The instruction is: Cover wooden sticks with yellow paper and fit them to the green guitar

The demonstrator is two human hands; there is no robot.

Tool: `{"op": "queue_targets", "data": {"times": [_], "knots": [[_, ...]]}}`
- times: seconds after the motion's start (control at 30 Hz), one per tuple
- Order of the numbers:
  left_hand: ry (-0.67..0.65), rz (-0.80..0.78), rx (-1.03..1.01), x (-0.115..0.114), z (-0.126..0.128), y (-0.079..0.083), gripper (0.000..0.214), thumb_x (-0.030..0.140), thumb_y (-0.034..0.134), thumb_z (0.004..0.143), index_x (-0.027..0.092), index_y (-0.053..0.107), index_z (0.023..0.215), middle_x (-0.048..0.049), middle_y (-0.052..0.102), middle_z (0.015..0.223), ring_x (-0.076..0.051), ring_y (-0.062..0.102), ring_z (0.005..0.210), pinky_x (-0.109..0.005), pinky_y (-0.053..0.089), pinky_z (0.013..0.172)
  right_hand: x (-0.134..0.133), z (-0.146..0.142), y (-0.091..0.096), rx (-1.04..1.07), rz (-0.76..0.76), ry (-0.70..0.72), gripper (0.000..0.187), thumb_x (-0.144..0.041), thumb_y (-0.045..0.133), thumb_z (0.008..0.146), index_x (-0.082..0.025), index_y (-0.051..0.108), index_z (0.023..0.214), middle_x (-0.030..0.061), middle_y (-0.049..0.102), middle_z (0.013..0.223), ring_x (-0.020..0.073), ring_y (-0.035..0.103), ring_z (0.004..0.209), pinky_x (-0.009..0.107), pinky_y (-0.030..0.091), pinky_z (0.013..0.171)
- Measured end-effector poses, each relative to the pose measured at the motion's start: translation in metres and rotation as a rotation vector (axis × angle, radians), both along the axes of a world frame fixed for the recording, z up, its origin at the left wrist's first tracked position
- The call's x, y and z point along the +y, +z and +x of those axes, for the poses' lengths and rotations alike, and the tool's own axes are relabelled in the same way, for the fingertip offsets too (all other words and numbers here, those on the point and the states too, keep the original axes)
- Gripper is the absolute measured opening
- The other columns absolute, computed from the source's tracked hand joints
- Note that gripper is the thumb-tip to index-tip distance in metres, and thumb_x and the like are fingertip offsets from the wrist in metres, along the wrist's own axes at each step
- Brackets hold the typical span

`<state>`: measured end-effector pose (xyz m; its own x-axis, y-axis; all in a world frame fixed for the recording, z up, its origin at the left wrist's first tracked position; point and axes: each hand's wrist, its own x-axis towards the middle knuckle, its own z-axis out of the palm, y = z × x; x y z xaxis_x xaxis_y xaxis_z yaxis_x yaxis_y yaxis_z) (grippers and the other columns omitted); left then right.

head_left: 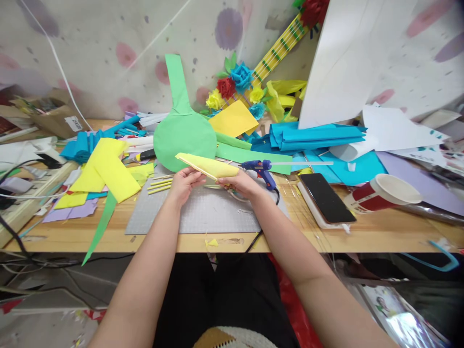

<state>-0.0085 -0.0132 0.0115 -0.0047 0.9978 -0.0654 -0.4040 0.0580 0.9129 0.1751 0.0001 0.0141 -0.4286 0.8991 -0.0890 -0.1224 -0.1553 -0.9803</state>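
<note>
Between my two hands is a yellow paper strip (210, 166) with a thin stick along its near edge, raised over the grey cutting mat (217, 217). My left hand (184, 183) pinches the near edge toward its left end. Fingers of my right hand (237, 182) close on the right end. Just beyond my right hand lies a blue glue gun (261, 170) with a long glue stick in its back. Several yellow-wrapped sticks (159, 186) rest on the mat beside my left hand. A green round paper shape (184, 137) with a long neck stands behind the strip.
Yellow paper pieces (105, 169) lie at left, near a power strip (36, 203). A phone (328, 198) and a tilted paper cup (384, 193) are at right. Blue crepe paper (315, 136) and a flower-decorated paper guitar (277, 50) are behind. The glue gun's cord (278, 195) crosses the table's front edge.
</note>
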Motion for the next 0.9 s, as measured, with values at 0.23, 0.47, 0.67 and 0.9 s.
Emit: {"op": "queue_targets", "data": {"times": [0.23,0.47,0.67,0.9], "knots": [[0.021,0.034,0.022,0.002,0.000,-0.002,0.026,0.022,0.072,0.056,0.012,0.064,0.079,-0.0048,0.068,0.079,-0.015,0.064,0.070,-0.027,0.052,0.066,0.002,-0.001,-0.004,-0.031,0.061,0.028,0.031,-0.024,0.067,0.056,-0.013,0.063,0.084,0.0022,0.065,0.070,0.0097,0.054,0.056,0.020,0.040,0.048],[0.108,0.015,0.011,0.006,0.001,-0.004,0.021,0.021,0.071,0.056,0.012,0.063,0.074,-0.0035,0.067,0.073,-0.012,0.063,0.065,-0.027,0.052,0.067,-0.001,-0.004,-0.005,-0.069,0.045,0.034,0.036,-0.032,0.069,0.059,-0.012,0.063,0.089,0.0064,0.067,0.082,0.0126,0.059,0.061,0.024,0.049,0.054],[0.216,0.009,-0.012,0.008,0.000,-0.006,0.016,0.019,0.069,0.056,0.013,0.061,0.068,-0.0008,0.063,0.065,-0.009,0.059,0.057,-0.025,0.052,0.061,0.002,-0.010,-0.009,0.003,0.096,-0.045,0.040,-0.043,0.065,0.064,-0.016,0.065,0.093,0.0033,0.065,0.095,0.0123,0.059,0.077,0.026,0.051,0.069],[0.262,0.007,0.011,0.008,0.002,-0.008,0.017,0.020,0.068,0.055,0.013,0.060,0.068,-0.0011,0.062,0.067,-0.009,0.058,0.059,-0.025,0.051,0.061,0.001,-0.015,-0.011,0.035,0.180,-0.004,0.042,-0.046,0.062,0.066,-0.019,0.065,0.098,0.0009,0.065,0.096,0.0137,0.058,0.085,0.029,0.050,0.077]]}}
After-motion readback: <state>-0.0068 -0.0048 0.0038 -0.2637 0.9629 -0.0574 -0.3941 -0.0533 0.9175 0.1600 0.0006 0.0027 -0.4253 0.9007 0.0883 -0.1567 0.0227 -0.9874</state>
